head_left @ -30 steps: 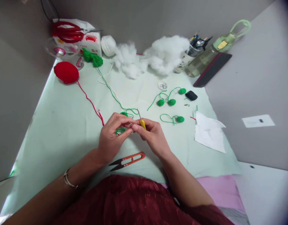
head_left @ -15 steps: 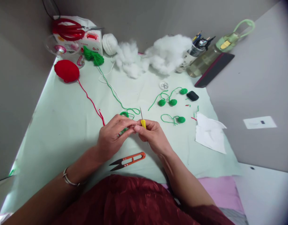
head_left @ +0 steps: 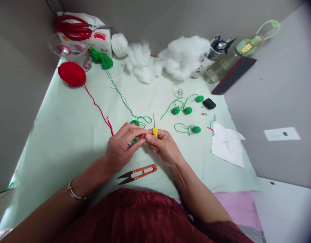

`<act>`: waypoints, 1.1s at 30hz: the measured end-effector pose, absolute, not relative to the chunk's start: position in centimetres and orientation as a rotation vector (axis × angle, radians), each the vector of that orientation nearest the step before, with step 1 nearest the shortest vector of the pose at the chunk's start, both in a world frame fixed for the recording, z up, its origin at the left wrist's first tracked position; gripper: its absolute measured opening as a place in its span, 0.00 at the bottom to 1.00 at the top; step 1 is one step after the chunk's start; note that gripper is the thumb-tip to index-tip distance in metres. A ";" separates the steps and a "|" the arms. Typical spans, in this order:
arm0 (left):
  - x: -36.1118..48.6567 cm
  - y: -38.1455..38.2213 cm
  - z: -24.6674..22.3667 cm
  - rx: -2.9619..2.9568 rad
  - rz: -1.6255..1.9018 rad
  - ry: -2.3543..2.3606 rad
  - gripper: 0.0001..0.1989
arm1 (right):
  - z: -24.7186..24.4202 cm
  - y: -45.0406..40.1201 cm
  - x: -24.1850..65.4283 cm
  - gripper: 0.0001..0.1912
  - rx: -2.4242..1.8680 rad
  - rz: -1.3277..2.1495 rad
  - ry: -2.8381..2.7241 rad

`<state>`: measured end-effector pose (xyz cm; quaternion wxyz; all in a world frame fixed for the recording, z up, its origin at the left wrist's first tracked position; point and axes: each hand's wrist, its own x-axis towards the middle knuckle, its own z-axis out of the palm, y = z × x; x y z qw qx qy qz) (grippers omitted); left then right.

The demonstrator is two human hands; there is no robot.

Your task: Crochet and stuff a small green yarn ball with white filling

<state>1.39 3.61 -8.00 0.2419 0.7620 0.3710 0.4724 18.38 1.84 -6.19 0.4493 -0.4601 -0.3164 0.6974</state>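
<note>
My right hand [head_left: 163, 144] is closed around a crochet hook [head_left: 154, 132] with a yellow grip, its thin metal shaft pointing away from me. Fingertip to fingertip with it, my left hand [head_left: 123, 144] is closed over a green crochet piece [head_left: 134, 123]; bits of green, white and red show behind and between the fingers, most of it hidden. What the fingertips pinch where the hands meet is too small to make out. Red, green and white strands lead toward the left hand. Orange-handled thread snips [head_left: 138, 174] lie just below the hands.
Red yarn [head_left: 72, 74], a green skein [head_left: 101, 58] and a white yarn ball [head_left: 119, 45] sit back left. Beside them are white stuffing [head_left: 184, 57], a pen cup [head_left: 208, 60] and a bottle [head_left: 244, 47]. Several small green crocheted balls [head_left: 188, 110] and white tissue [head_left: 228, 145] lie right.
The crochet hook has tilted slightly, its tip now nearer upright and a little to the right. Both hands stay pressed together in nearly the same place. The view has shifted slightly.
</note>
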 end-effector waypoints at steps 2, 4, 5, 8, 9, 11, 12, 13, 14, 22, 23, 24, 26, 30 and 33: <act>1.4 3.6 -7.9 2.073 1.304 1.016 0.09 | -6.1 1.8 18.4 0.19 -1.133 1.721 -0.770; 1.4 3.6 -7.8 2.075 1.312 1.019 0.09 | -6.0 1.8 18.4 0.19 -1.131 1.721 -0.764; 1.4 3.6 -7.8 2.080 1.314 1.017 0.08 | -6.0 1.8 18.3 0.19 -1.132 1.722 -0.763; 1.4 3.6 -7.8 2.097 1.320 1.015 0.07 | -6.0 1.8 18.2 0.20 -1.140 1.724 -0.760; 1.5 3.6 -7.8 2.096 1.323 1.021 0.07 | -6.0 1.8 18.2 0.20 -1.142 1.722 -0.759; 1.5 3.5 -7.9 2.096 1.322 1.034 0.07 | -6.2 1.8 18.2 0.20 -1.142 1.722 -0.758; 1.5 3.5 -7.9 2.099 1.319 1.039 0.07 | -6.2 1.8 18.2 0.20 -1.138 1.723 -0.753; 1.5 3.5 -8.0 2.107 1.314 1.039 0.07 | -6.3 1.8 18.2 0.20 -1.132 1.727 -0.746; 1.5 3.6 -8.0 2.116 1.307 1.037 0.07 | -6.4 1.8 18.2 0.19 -1.125 1.731 -0.738; 1.5 3.7 -7.9 2.144 1.283 1.032 0.06 | -6.5 1.8 18.3 0.19 -1.110 1.757 -0.716; 1.5 3.7 -7.9 2.142 1.274 1.030 0.06 | -6.4 1.8 18.3 0.20 -1.113 1.760 -0.713; 1.5 3.6 -7.9 2.133 1.272 1.030 0.06 | -6.4 1.8 18.3 0.20 -1.115 1.763 -0.708; 1.5 3.6 -7.9 2.085 1.272 1.041 0.07 | -6.3 1.8 18.3 0.19 -1.120 1.767 -0.695; 1.6 3.6 -8.0 2.061 1.269 1.043 0.07 | -6.4 1.7 18.2 0.19 -1.127 1.773 -0.694; 1.7 3.7 -8.0 2.077 1.273 1.036 0.06 | -6.4 1.8 18.2 0.19 -1.135 1.772 -0.697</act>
